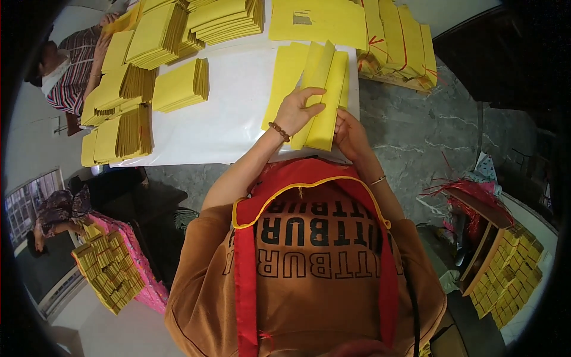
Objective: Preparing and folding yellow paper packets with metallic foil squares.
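In front of me, at the near right corner of the white-topped table, lies a partly folded sheet of yellow paper (324,128) with long upright creases. My left hand (295,112) holds its left part, with thumb and forefinger curled at the raised fold. On the right edge, the thumb and fingers of my right hand (351,135) close around the paper, partly hidden behind it. More flat yellow paper (279,77) shows beneath and to the left.
Stacks of folded yellow paper (156,38) fill the table's left side, with a smaller stack (180,86) apart. Bundles tied with red string (399,44) stand at the far right. A person in a striped top (74,65) handles yellow paper at far left. White tabletop (229,107) lies between.
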The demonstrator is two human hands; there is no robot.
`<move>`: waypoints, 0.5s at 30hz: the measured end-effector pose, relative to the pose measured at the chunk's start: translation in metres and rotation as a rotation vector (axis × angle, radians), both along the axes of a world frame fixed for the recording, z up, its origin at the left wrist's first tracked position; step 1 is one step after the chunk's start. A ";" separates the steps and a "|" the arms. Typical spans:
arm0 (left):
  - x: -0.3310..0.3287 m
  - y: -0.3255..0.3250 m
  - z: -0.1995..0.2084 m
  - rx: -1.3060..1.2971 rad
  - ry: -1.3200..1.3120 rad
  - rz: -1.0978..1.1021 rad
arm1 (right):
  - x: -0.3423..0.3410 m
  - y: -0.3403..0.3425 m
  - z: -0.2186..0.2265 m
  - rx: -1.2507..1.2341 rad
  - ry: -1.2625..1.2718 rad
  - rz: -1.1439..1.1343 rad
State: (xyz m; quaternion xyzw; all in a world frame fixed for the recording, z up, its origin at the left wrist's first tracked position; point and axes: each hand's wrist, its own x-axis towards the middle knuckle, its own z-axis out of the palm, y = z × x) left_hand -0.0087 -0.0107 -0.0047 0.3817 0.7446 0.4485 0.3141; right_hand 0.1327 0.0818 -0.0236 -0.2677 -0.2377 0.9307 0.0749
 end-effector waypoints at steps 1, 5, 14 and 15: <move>0.000 0.000 0.000 0.001 0.001 0.000 | 0.000 0.000 -0.001 0.001 0.001 0.000; 0.000 0.000 -0.003 -0.002 -0.059 0.005 | 0.000 0.000 -0.006 -0.002 0.017 -0.001; 0.006 -0.002 0.000 0.147 -0.025 0.093 | -0.006 -0.005 0.001 0.233 -0.156 -0.041; 0.006 -0.002 0.000 0.129 -0.013 0.102 | -0.005 -0.005 -0.002 0.270 -0.162 -0.021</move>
